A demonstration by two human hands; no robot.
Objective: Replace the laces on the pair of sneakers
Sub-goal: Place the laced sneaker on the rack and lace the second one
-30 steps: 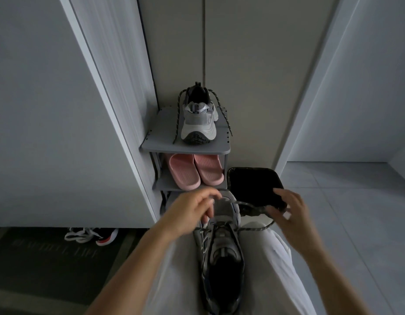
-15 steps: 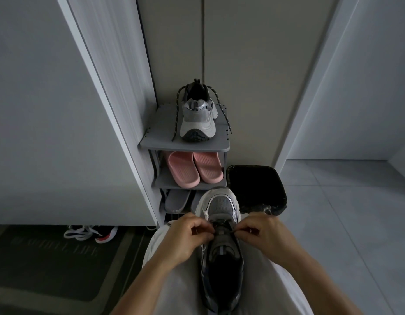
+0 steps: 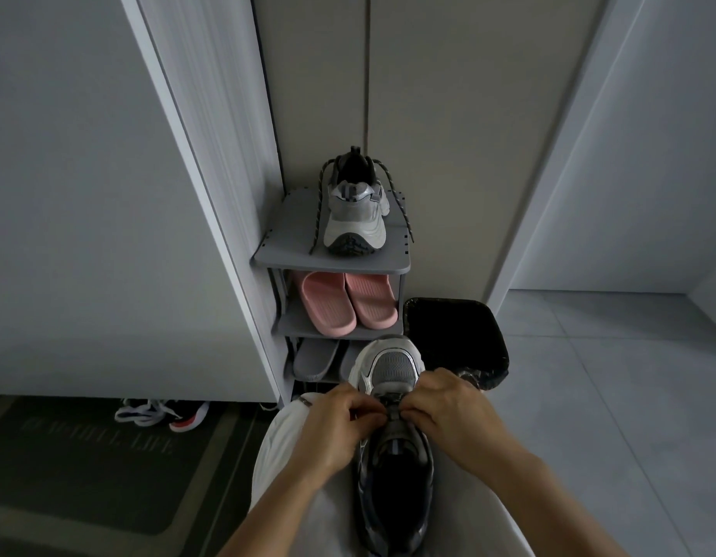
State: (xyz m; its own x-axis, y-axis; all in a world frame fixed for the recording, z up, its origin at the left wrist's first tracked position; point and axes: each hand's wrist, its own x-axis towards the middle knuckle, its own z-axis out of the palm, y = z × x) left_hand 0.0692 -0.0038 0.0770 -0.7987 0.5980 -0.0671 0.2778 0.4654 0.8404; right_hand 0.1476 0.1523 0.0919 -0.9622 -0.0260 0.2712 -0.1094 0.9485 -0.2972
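Two grey sneakers (image 3: 394, 468) (image 3: 354, 219), two pink slippers (image 3: 328, 303) (image 3: 370, 301), two grey slippers (image 3: 314, 357) (image 3: 348, 361), two hands (image 3: 334, 428) (image 3: 449, 412) — one rack (image 3: 292, 251), one black bin (image 3: 453, 335).

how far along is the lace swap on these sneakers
Seemingly done: the shelf sneaker carries a speckled lace, ends hanging loose. In hand: left hand and right hand pinch a lace at the toe-end eyelets of the lap sneaker. Left: lacing its upper eyelets, which look bare, and probably tying.

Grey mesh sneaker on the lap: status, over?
Left hand and right hand pinch dark cord lace just behind the toe cap. Grey mesh sneaker toe-away on lap. Nothing blocking the hands.
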